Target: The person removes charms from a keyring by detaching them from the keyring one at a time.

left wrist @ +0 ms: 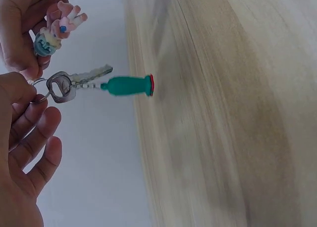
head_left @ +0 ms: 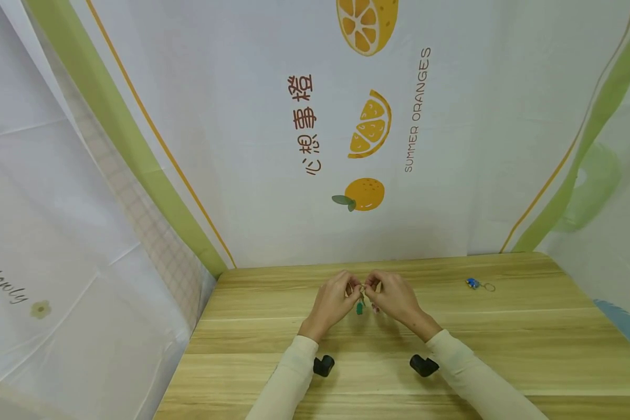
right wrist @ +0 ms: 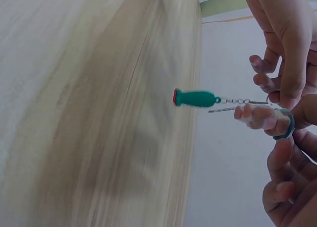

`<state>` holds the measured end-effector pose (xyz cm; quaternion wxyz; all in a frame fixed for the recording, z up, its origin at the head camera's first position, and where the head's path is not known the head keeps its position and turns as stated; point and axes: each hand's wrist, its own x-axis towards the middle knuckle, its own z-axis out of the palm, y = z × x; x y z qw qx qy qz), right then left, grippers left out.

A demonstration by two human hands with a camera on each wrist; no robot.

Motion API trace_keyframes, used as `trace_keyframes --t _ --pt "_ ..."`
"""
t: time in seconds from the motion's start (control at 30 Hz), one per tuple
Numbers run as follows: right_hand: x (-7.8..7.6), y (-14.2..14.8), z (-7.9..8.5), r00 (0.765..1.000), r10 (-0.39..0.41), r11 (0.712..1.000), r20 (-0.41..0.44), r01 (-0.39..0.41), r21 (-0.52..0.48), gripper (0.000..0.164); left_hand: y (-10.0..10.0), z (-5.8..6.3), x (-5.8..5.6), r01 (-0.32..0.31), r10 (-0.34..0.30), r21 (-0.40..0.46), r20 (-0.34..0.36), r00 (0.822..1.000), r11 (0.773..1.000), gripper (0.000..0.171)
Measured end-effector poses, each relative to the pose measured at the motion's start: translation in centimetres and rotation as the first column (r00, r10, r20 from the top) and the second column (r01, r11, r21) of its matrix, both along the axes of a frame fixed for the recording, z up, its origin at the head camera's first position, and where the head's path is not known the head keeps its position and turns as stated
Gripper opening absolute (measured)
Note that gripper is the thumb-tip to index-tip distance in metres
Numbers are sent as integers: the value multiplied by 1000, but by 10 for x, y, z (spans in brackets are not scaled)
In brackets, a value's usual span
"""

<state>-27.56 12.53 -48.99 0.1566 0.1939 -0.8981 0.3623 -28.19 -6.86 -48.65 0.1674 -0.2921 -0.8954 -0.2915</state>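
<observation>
Over the table, my left hand point(head_left: 332, 300) and right hand point(head_left: 396, 298) meet fingertip to fingertip. Both pinch a metal key ring point(left wrist: 41, 90) between thumb and fingers. From it hang a silver key point(left wrist: 89, 76) and a green bottle-shaped charm point(left wrist: 126, 85) with a red end, on a short chain. A pink and teal figurine charm point(right wrist: 265, 119) hangs at my right fingers, close beside the ring. Fingertips partly hide the ring, and I cannot tell whether the figurine is linked to it.
A blue keychain point(head_left: 472, 283) with its own ring lies on the wooden table point(head_left: 535, 332) at the back right. Black pieces point(head_left: 424, 366) show beside both sleeves. A white curtain with printed oranges point(head_left: 364, 194) hangs behind the table's far edge.
</observation>
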Motion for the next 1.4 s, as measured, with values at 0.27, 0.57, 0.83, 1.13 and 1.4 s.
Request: trace_keyframes --t 0.27,0.57,0.83,1.13,1.4 --pt "1 3 -6 1000 -9 1000 -5 9 -19 5 0 0 0 -3 3 4 -31 1000 1000 4" --pt "2 5 -7 999 -11 1000 50 13 -22 4 0 -3 -1 3 -3 6 -47 999 1000 5" --pt "-2 6 -8 999 32 999 -6 -32 -14 7 -2 -3 -2 12 -11 33 -31 999 999 5" --pt "-2 5 -5 999 14 999 -50 -13 30 6 -1 -2 -2 22 -22 37 -11 1000 999 5" --pt "0 4 -4 999 16 999 -50 -13 52 6 1 -3 -1 26 -27 25 42 999 999 5"
